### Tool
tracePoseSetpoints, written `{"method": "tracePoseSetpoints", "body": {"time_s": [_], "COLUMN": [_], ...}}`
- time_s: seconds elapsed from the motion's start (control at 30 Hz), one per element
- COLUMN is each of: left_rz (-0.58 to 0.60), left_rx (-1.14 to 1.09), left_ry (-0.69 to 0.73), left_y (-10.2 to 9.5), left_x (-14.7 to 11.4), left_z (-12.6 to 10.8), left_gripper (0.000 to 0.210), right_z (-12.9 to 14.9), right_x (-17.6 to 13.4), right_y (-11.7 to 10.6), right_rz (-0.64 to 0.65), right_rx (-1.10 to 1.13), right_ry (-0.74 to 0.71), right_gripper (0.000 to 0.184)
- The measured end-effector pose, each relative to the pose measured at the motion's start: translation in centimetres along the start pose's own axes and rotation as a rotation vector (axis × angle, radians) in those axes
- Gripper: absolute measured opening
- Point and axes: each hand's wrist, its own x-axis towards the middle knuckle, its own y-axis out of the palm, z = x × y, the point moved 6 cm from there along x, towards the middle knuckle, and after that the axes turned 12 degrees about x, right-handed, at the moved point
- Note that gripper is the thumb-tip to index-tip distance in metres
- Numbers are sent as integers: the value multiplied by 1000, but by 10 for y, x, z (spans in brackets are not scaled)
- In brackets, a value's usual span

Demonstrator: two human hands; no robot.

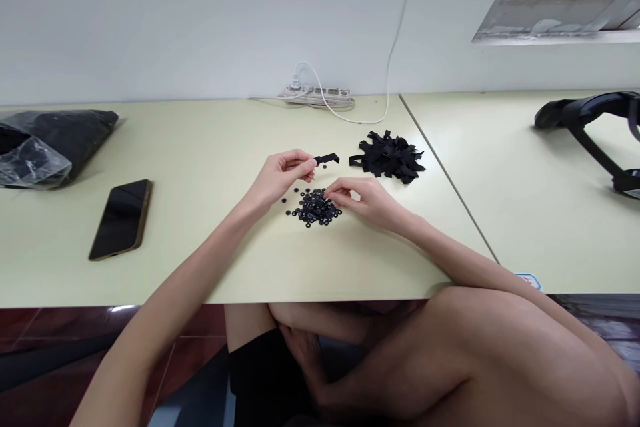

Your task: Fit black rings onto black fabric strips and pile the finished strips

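Note:
Pinched between the thumb and fingers of my left hand [290, 172] is a short black fabric strip [329, 159], its free end bent over to the right. My right hand [357, 197] is closed in a pinch at the right edge of a heap of small dark round buttons [315, 207]. Whether its fingertips hold a button cannot be made out. A few buttons lie loose left of the heap and one below the strip. Behind my right hand is a pile of black fabric strips [390, 157].
A phone [121, 219] and a dark plastic bag [60, 143] lie at the left. Against the wall sits a power strip [320, 95] with a white cable. A black strapped device [590, 127] is at far right. A seam crosses the table right of the strips.

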Motion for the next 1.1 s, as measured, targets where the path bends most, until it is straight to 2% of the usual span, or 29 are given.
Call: {"method": "tracePoseSetpoints", "body": {"time_s": [0.07, 0.13, 0.27, 0.33, 0.47, 0.67, 0.77, 0.87, 1.1], "left_rz": [26, 55, 137, 208, 299, 376, 404, 462, 487], "left_rx": [8, 27, 12, -43, -75, 97, 163, 192, 198], "left_ry": [-14, -22, -21, -39, -75, -53, -64, -80, -69], "left_y": [1, 4, 13, 20, 25, 15, 11, 14, 14], "left_x": [0, 0, -2, -4, -7, -9, -10, -11, -11], "left_z": [3, 4, 4, 4, 4, -6, -6, -2, 0], "left_gripper": [36, 38, 39, 40, 42, 49, 47, 41, 38], "right_z": [2, 6, 24, 28, 24, 22, 15, 9, 6], "right_x": [0, -1, -5, -5, -2, -3, -2, -2, -1], "right_y": [6, 6, -14, -18, -16, -13, -7, -4, 0], "right_rz": [52, 27, -226, -267, -191, -161, -60, -10, 19], "right_rx": [15, -8, -230, -314, -323, -250, -198, -191, -185], "right_ry": [-31, -100, -327, -362, -318, -337, -212, -112, -77], "right_gripper": [24, 26, 17, 18, 18, 24, 25, 19, 22]}}
